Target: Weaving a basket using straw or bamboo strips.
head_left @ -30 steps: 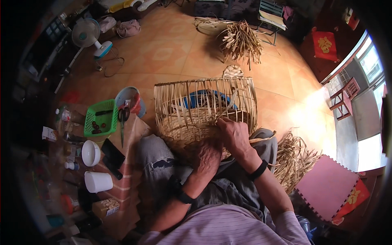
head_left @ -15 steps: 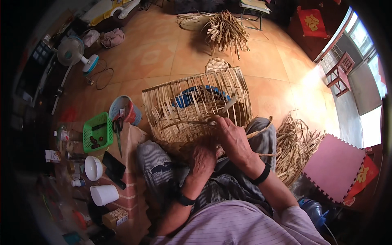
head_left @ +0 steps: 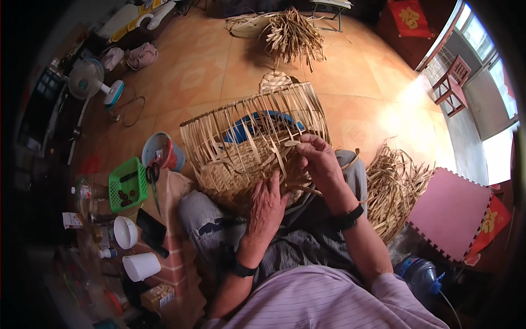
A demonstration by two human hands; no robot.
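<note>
A half-woven basket (head_left: 227, 178) of pale dried straw strips lies on its side across my lap, with a row of spaced upright strips along its far side. A blue round thing (head_left: 263, 123) shows through the gaps. My right hand (head_left: 322, 162) is raised over the basket's right part, thumb and fingertips pinched on a flat straw strip (head_left: 293, 143). On the near woven edge rests my left hand (head_left: 267, 204), its fingers stretched forward against the weave; its thumb is partly hidden. Loose strip ends stick out between the two hands.
Straw bundles lie on the floor at the right (head_left: 397, 189) and far ahead (head_left: 296, 38). To my left are a green basket (head_left: 127, 186), scissors (head_left: 153, 178), a bin (head_left: 164, 151), a white bowl (head_left: 125, 232) and a white cup (head_left: 141, 266). A pink foam mat (head_left: 449, 214) is at right.
My right hand has drawn away from the left and lifted with the strip. My left hand's fingers have straightened on the weave. The whole view has shifted slightly.
</note>
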